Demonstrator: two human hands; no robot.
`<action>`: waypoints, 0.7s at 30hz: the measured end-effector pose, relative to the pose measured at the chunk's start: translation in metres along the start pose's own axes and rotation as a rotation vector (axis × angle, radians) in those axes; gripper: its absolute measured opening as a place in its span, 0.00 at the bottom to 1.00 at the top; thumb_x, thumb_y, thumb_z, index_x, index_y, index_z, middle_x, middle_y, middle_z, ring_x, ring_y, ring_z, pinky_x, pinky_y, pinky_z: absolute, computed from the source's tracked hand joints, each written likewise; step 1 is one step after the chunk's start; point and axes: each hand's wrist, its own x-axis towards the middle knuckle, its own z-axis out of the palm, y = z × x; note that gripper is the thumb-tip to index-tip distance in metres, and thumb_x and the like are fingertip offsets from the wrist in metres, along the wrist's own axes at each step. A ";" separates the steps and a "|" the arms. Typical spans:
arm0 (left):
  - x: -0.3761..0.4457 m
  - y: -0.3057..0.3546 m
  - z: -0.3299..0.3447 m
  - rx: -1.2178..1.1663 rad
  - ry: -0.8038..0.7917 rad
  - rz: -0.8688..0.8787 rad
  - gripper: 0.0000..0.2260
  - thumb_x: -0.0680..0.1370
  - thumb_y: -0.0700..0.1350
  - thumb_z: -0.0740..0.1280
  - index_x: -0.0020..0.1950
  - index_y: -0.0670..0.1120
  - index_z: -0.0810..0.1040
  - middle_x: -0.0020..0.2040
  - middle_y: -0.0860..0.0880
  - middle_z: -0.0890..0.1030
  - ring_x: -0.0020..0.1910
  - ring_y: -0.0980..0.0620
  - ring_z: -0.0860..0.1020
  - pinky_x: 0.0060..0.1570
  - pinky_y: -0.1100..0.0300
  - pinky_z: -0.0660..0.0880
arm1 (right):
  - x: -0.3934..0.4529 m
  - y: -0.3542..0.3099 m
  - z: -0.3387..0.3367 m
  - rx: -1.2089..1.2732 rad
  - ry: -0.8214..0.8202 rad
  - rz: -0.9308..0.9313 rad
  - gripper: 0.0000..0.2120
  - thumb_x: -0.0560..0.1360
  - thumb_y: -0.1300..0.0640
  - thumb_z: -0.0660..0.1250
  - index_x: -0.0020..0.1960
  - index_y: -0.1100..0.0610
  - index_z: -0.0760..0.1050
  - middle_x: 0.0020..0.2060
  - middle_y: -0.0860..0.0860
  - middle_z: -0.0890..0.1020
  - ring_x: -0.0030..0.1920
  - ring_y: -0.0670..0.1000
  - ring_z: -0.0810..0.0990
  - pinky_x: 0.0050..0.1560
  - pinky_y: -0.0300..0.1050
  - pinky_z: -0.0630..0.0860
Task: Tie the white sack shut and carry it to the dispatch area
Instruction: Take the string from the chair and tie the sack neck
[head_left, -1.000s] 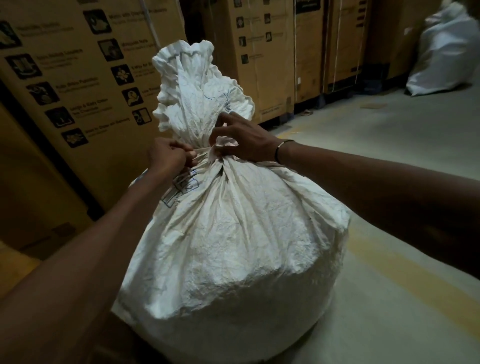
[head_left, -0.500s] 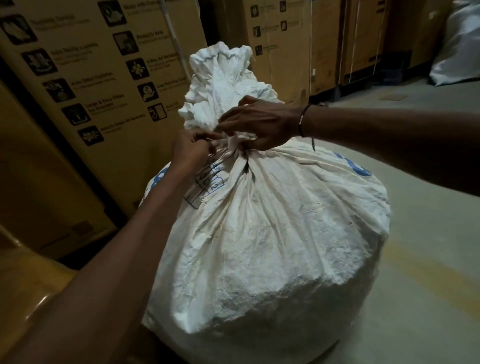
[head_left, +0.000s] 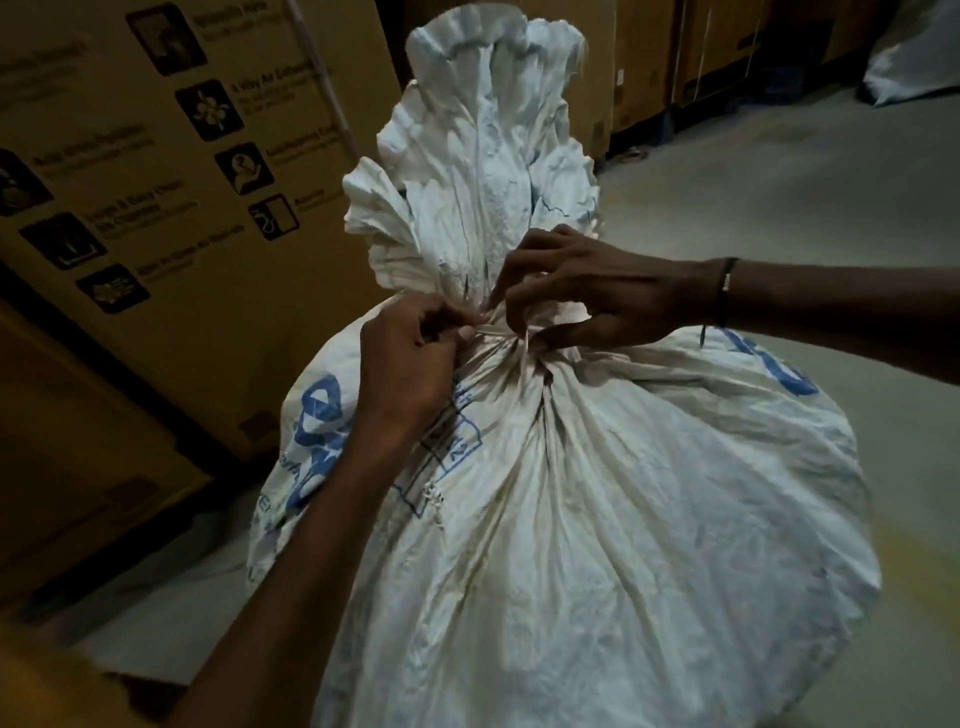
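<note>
A big, full white sack (head_left: 597, 519) with blue print stands upright on the floor in front of me. Its mouth is gathered into a neck, and the loose top fans out above. A pale tie strip (head_left: 501, 332) runs around the neck. My left hand (head_left: 410, 358) pinches one end of the strip at the left of the neck. My right hand (head_left: 587, 291) has its fingers on the strip at the right of the neck, thumb below and fingers above. A dark band sits on my right wrist.
Tall brown cartons (head_left: 171, 208) with printed icons stand close on the left and behind the sack. More cartons (head_left: 649, 67) line the back. Another white sack (head_left: 914, 57) lies at the far right. Grey concrete floor (head_left: 779, 182) stretches to the right.
The view has come closer and higher over the sack, which now shows blue print. Both hands stay at the neck, and my right hand has shifted lower onto the tie strip.
</note>
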 end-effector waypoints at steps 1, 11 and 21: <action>-0.003 0.001 0.001 -0.009 0.003 -0.010 0.09 0.76 0.36 0.75 0.48 0.50 0.88 0.45 0.55 0.86 0.46 0.60 0.84 0.50 0.63 0.80 | -0.003 -0.004 -0.004 0.100 -0.025 -0.001 0.18 0.80 0.48 0.73 0.69 0.51 0.81 0.68 0.55 0.80 0.68 0.57 0.74 0.71 0.53 0.70; -0.015 0.011 0.015 -0.063 0.167 -0.175 0.06 0.72 0.37 0.78 0.44 0.47 0.85 0.39 0.56 0.85 0.38 0.63 0.81 0.42 0.73 0.74 | -0.019 -0.015 0.024 0.350 0.108 0.154 0.20 0.83 0.50 0.70 0.72 0.57 0.78 0.63 0.55 0.80 0.63 0.57 0.75 0.66 0.56 0.72; -0.023 0.010 0.021 0.204 0.187 0.002 0.06 0.78 0.39 0.73 0.53 0.48 0.82 0.49 0.51 0.85 0.50 0.52 0.83 0.52 0.55 0.80 | -0.018 -0.017 0.034 0.421 0.186 0.205 0.19 0.82 0.51 0.72 0.70 0.58 0.80 0.62 0.54 0.80 0.64 0.58 0.75 0.66 0.57 0.72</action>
